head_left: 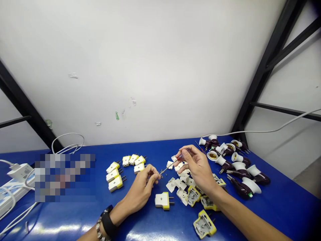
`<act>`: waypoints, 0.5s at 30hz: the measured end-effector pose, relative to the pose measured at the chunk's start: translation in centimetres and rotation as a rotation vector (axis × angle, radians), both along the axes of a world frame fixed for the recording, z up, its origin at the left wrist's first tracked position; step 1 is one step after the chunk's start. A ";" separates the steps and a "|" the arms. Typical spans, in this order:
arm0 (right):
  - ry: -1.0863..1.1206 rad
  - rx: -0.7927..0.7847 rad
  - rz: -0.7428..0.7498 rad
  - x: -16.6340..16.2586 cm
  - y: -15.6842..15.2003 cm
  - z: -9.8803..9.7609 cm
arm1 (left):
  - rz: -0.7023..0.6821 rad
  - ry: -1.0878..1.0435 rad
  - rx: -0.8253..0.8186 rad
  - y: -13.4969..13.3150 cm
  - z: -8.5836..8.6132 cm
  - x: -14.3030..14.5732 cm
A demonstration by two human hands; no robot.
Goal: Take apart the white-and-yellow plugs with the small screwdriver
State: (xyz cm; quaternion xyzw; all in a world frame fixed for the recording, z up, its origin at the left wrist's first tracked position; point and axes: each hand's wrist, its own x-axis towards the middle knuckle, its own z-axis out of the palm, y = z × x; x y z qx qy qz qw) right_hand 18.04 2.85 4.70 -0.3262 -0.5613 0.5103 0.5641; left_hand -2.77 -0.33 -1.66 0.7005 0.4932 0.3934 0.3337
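White wall (150, 67) and black steel framing (268, 67) stand behind a blue worktop (150, 147). At its left edge lie a white power strip (15, 190) and a plug adapter (20, 172), with a coiled white cable (67, 142) near the far edge. A pixelated patch (65, 177) covers the area beside them. Further right, a cluster of white-and-yellow plugs (115, 175) sits near the middle of the worktop, prongs pointing right. The left hand (142, 187) hovers just beyond them, its fingertips (156, 177) pinched narrow; whatever they hold is too small to tell. Its fingers nearly meet the tip of a small red-handled screwdriver (173, 164), gripped closely in the right hand (198, 167). Below, a single assembled plug (163, 201) lies near the near side, beside scattered open plug casings (193, 195). Maroon-and-white lamp holders (240, 170) crowd the right side, a white cable (263, 131) running away from them toward the right.
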 end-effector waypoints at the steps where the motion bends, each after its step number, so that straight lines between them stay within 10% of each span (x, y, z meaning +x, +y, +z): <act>1: -0.004 -0.003 0.010 -0.1 -0.1 0.0 | 0.004 -0.109 -0.024 -0.1 0.2 0.1; 15: -0.053 0.053 0.039 -0.1 -0.3 -0.1 | 0.016 -0.348 -0.126 -0.4 0.4 0.5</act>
